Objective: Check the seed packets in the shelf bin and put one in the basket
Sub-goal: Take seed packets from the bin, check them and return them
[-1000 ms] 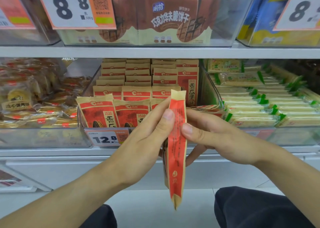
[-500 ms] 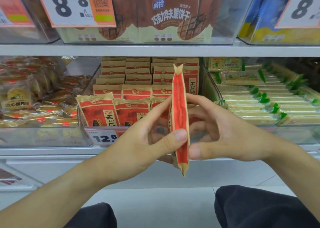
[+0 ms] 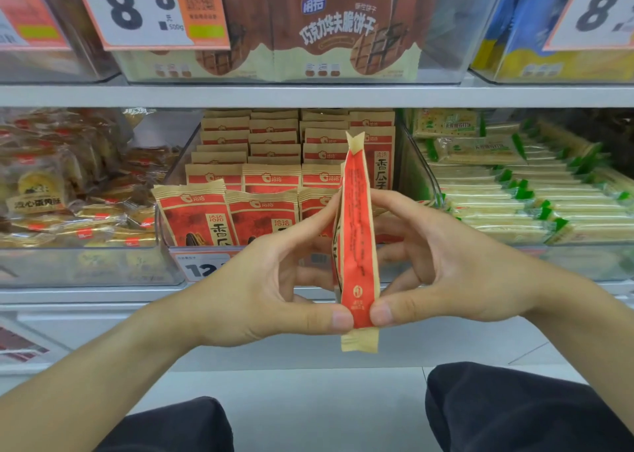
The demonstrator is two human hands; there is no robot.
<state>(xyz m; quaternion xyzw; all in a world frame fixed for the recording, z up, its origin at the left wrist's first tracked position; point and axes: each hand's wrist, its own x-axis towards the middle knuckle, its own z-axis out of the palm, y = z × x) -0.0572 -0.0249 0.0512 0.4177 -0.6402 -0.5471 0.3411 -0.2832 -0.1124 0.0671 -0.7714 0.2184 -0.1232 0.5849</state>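
- Right now, in the head view, the person is crouching before the shelf and holding one red-and-tan paper seed packet (image 3: 356,245) upright, edge-on to the camera, presumably so the printed side panel can be read.
- The left hand (image 3: 260,280) is pinching the packet's lower end with its thumb while its fingers are steadying the far face.
- The right hand (image 3: 442,263) is mirroring it, thumb clamping the bottom and fingers bracing higher up.
- Behind the packet, the clear plastic shelf bin (image 3: 164,242) is standing full of matching packets in rows.
- No basket is showing, so the drop-off is looking like a step yet to come.
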